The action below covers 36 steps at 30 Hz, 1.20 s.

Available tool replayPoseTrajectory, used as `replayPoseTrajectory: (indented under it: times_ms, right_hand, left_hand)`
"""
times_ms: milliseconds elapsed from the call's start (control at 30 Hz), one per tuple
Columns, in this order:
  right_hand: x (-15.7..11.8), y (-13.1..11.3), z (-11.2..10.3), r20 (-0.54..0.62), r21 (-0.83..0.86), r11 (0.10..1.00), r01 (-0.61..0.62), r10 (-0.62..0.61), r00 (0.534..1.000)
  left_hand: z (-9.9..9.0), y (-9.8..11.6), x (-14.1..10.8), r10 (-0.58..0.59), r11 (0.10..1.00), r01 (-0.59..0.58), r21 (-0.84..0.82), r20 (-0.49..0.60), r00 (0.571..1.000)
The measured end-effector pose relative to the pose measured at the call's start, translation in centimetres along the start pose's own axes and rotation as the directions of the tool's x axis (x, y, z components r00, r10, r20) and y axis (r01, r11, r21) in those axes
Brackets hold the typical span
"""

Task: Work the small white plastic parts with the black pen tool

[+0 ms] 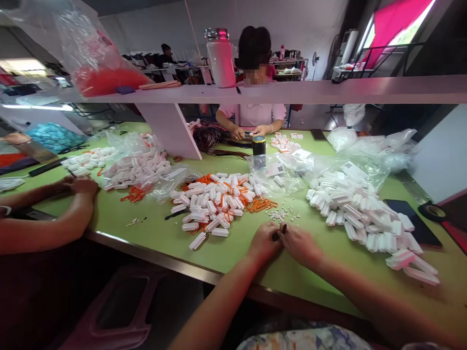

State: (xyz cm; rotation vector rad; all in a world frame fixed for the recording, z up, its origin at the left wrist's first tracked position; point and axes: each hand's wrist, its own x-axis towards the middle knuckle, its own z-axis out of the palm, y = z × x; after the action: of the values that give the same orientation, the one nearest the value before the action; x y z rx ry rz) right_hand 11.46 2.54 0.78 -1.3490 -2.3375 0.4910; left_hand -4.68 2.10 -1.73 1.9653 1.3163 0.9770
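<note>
My left hand (264, 241) and my right hand (301, 248) meet close above the green table. Both are closed around a small dark piece (279, 233); its kind is too small to make out. Just beyond my fingers lies a scatter of tiny white pieces (282, 214). To the left of my hands, white plastic pieces (209, 201) are heaped together with orange plastic parts (260, 204). On my right is a bigger pile of white plastic pieces (350, 199), some at its near end looking pinkish.
A shelf (310, 92) crosses above the table (153, 233), carrying a bottle (221, 61) and a plastic bag (98, 63). A black can (259, 146) stands behind clear bags (288, 170). Co-workers' hands (78, 184) work at left, and a person (253, 116) sits opposite. Tape (432, 212) lies right.
</note>
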Motion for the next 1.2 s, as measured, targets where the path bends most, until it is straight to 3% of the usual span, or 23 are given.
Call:
replayPoseTrajectory:
  times_ms: [100,200,333,433,533,600,700,800,967,1200]
  right_hand:
    - [0.1,1.0,-0.8,-0.008,0.309,0.950,-0.039,0.043,0.999]
    - [-0.3,2.1,-1.4,-0.143,0.472,0.881,0.011,0.064,0.988]
    - [-0.9,2.7,-1.8,-0.246,0.331,0.935,0.130,-0.048,0.968]
    - [-1.1,3.0,-1.9,-0.170,0.185,0.960,0.212,-0.181,0.969]
    - [-1.1,3.1,-2.1,-0.112,0.136,0.959,0.249,-0.235,0.965]
    - [-1.2,2.9,-2.1,-0.158,0.176,0.958,0.226,-0.199,0.967]
    - [-1.5,2.4,-2.0,-0.235,0.285,0.951,0.119,-0.051,0.971]
    - [-1.6,1.8,-1.7,-0.192,0.370,0.929,0.013,0.063,0.979]
    - [-1.3,1.5,-1.3,-0.106,0.448,0.894,-0.023,0.079,0.991]
    - [-1.3,1.6,-1.3,-0.069,0.419,0.907,-0.037,0.073,0.995]
  left_hand:
    - [-0.2,-0.1,-0.1,0.004,1.000,-0.004,-0.012,0.005,1.000]
    - [-0.2,-0.3,-0.2,0.007,1.000,-0.007,-0.022,0.003,1.000]
    - [-0.2,-0.5,-0.2,0.040,0.999,-0.040,-0.013,0.007,0.999]
    - [-0.3,-0.4,-0.2,0.052,0.999,-0.052,-0.010,0.001,0.999]
    - [-0.4,-0.3,-0.2,0.048,0.999,-0.048,0.001,-0.003,0.999]
    - [-0.4,-0.2,-0.2,0.041,0.999,-0.041,0.006,-0.002,0.999]
    - [-0.5,-0.1,-0.3,0.031,0.999,-0.031,0.009,-0.001,1.000]
    - [-0.5,-0.1,-0.3,0.030,0.999,-0.030,0.012,0.000,1.000]
    - [-0.5,-0.1,-0.4,0.025,1.000,-0.025,0.007,0.005,1.000]
    - [-0.6,0.1,-0.4,0.024,1.000,-0.024,0.010,0.023,0.999]
